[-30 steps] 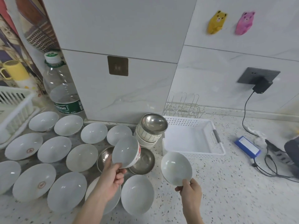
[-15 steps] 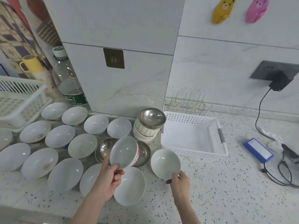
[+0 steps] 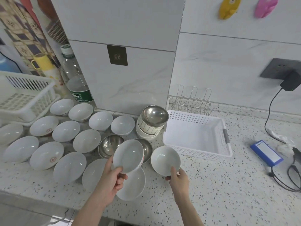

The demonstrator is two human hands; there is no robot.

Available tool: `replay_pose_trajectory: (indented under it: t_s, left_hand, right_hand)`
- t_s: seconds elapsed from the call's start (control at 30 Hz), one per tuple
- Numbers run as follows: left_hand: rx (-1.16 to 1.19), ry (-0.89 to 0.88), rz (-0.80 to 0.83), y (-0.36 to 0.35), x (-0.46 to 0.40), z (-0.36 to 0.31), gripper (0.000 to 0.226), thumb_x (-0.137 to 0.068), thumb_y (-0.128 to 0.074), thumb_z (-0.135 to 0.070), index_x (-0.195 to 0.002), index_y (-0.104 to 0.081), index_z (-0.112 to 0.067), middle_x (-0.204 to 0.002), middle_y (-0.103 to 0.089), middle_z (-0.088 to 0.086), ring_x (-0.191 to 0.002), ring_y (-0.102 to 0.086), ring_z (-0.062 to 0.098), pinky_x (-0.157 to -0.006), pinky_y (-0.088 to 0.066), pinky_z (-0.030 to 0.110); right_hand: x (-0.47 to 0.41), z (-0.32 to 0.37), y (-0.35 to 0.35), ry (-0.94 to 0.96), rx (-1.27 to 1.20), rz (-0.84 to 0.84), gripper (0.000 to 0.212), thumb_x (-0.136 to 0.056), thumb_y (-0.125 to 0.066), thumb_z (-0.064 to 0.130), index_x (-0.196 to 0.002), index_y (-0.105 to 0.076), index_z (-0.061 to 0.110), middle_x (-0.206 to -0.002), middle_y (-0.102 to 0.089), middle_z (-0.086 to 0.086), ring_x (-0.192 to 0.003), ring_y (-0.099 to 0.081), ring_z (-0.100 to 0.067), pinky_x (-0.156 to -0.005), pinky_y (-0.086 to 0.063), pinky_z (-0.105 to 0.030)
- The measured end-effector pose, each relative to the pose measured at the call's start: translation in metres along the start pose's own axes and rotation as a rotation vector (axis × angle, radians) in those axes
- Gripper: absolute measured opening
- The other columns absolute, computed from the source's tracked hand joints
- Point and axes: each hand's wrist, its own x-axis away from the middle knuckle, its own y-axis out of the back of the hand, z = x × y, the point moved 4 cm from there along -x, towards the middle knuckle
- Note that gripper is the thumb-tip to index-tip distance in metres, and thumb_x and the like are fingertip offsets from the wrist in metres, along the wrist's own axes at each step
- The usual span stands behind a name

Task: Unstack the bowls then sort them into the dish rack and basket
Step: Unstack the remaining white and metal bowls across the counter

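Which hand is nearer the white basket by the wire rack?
Right. The right hand holds a white bowl just in front of the white basket. The left hand holds another bowl farther to the left.

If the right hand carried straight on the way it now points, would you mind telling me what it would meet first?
Holding a white bowl, the right hand points up and away; the near wall of the white basket probably comes first, though depth is unclear.
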Motion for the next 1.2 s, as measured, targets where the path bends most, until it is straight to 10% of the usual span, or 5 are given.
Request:
replay_pose_trajectory:
  t_s: [0.37,0.67,0.9,1.2]
  left_hand:
    - [-0.392,-0.070,0.161,-0.027,0.019,0.020,0.060,-0.096,-0.043,-0.004,-0.127,-0.042,-0.055,-0.057,-0.061,0.008,-0.041,-0.044,0.007,-0.038,-0.029,0.021]
    - [-0.592,-0.053,0.259,-0.053,0.030,0.057,0.053,-0.100,-0.040,-0.011,-0.139,-0.034,-0.047,-0.056,-0.059,0.000,-0.050,-0.054,0.007,-0.041,-0.034,0.020]
    - [-0.692,-0.066,0.279,-0.049,0.037,0.075,0.046,-0.101,-0.043,-0.020,-0.132,-0.033,-0.053,-0.072,-0.064,0.000,-0.050,-0.057,0.004,-0.043,-0.037,0.017]
    - [-0.680,-0.127,0.436,-0.061,0.042,0.073,0.101,-0.064,-0.079,-0.025,-0.108,-0.014,-0.088,-0.133,-0.044,-0.022,-0.115,-0.057,0.006,-0.079,-0.055,0.019]
  right_hand:
    - [-0.003,0.012,0.057,0.090,0.337,-0.022,0.031,-0.097,-0.041,0.048,-0.095,-0.060,0.024,-0.061,-0.070,0.002,-0.062,-0.063,-0.012,-0.054,-0.047,-0.026]
    - [0.029,0.018,0.063,0.032,0.255,0.574,0.027,-0.093,-0.058,0.044,-0.095,-0.076,0.023,-0.071,-0.074,-0.008,-0.042,-0.033,-0.015,-0.047,-0.034,-0.022]
    - [0.034,0.000,0.050,0.013,0.373,0.666,0.023,-0.089,-0.051,0.013,-0.093,-0.074,0.013,-0.058,-0.067,0.004,-0.042,-0.029,-0.015,-0.043,-0.025,-0.022]
    - [0.029,-0.008,0.049,0.023,0.514,0.666,0.025,-0.085,-0.045,0.015,-0.077,-0.069,0.014,-0.050,-0.062,0.011,-0.040,-0.030,-0.012,-0.042,-0.026,-0.022]
